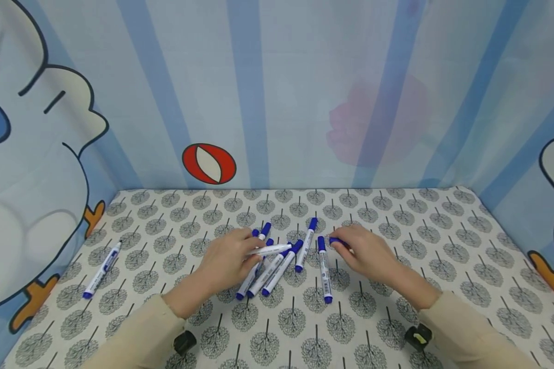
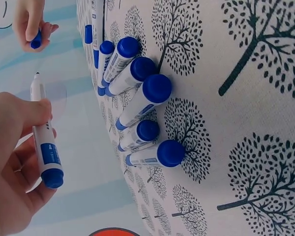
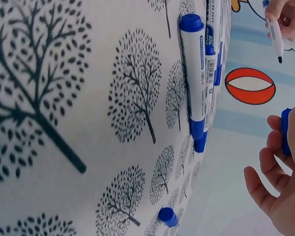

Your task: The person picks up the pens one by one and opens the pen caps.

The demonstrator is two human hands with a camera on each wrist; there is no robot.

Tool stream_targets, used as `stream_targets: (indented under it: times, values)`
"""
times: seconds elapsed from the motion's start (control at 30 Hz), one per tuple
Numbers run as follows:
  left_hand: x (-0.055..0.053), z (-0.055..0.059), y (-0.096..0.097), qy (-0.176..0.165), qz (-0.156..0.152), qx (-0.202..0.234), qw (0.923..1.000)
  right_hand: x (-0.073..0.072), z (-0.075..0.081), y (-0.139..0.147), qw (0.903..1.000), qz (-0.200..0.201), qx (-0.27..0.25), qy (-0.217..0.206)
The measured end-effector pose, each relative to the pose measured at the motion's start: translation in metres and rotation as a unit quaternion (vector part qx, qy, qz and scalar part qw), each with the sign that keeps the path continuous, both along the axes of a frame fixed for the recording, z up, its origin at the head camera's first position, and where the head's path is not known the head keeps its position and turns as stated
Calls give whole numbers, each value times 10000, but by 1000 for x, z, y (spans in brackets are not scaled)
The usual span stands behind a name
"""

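My left hand [image 1: 231, 259] pinches a white whiteboard marker [image 2: 43, 128] between thumb and fingers. Its dark tip is bare and points toward my right hand [image 1: 364, 251], which pinches a blue marker cap [image 3: 285, 132]. Cap and tip are apart, both held above the table. Below and beside my left hand lies a group of capped markers [image 1: 281, 269], partly hidden by the hand in the head view. Two more capped markers, one tilted [image 1: 307, 244] and one nearly straight [image 1: 324, 269], lie between the hands.
An uncapped marker [image 1: 102, 270] lies alone at the table's left side. A loose blue cap [image 3: 168, 216] rests on the tree-patterned tablecloth [image 1: 291, 323] in the right wrist view. Behind the table hangs a printed blue striped curtain [image 1: 295, 92].
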State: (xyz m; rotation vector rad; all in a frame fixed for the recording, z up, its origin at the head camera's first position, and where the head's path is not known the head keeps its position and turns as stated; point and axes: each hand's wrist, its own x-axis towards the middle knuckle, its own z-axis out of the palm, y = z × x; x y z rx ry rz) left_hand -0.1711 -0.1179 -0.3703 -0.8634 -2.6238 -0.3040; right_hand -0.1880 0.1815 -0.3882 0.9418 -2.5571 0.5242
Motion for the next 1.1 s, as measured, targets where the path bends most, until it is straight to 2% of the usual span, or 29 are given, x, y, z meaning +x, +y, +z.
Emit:
stream_targets:
  times: [0.23,0.43,0.67,0.87,1.1]
  values:
    - [0,1,-3,-192,240,17,9995,3,1,-4,9991,-217,146,-334]
    - [0,-2,-8,-227,508,-66,9984,6,2,-3,9994,-221,149,-239]
    - [0,-4,-15,-472,699,-64,9964,6,1,-1,9995,-263,84,-170]
    - [1,-6,-25,-534,934,141,9941,4,-1,0,9996,-266,-18,61]
    - [1,-11,-37,-678,1166,351,9902,3,-1,3,9995,-312,-8,14]
